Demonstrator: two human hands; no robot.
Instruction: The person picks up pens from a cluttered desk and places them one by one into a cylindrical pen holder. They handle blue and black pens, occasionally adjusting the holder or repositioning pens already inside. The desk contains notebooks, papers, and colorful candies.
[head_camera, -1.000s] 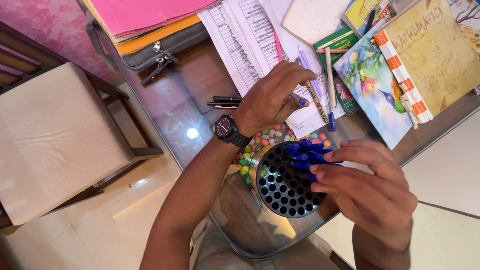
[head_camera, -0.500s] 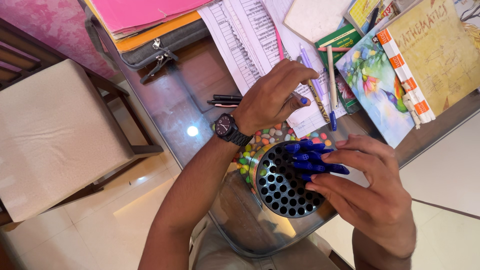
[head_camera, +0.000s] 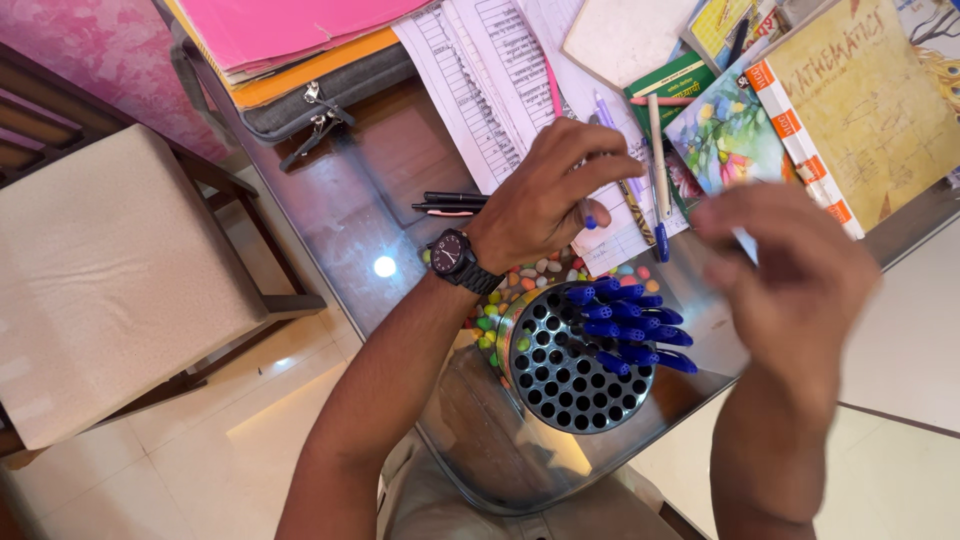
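at table centre, near edge: black holder, round, top full of holes, stands on the glass table. blue pens fill its holes from about 12 to 3 o'clock, caps fanned toward 3 o'clock; other holes show open.

left hand, with a watch on the wrist, sits at 12 o'clock of the holder, over the papers. fingers curled shut around a blue pen tip that pokes out under the knuckles. compared with half a second ago, this hand has hardly shifted; grip looks the same.

right hand has changed most. earlier it lay on the pen caps at the holder's 3 o'clock side, fingers touching them. now it is lifted off, up at about 2 o'clock of the holder, well apart from it, over the flowered book. blurred by motion; fingers loosely bent, whether anything is in them i cannot tell. with the hand gone, the pen caps show in full, one more row visible at 3 o'clock.

coloured pebbles lie between watch and holder. loose pens rest on the papers at 1 o'clock; two dark pens at 11 o'clock. chair at far 9 o'clock.
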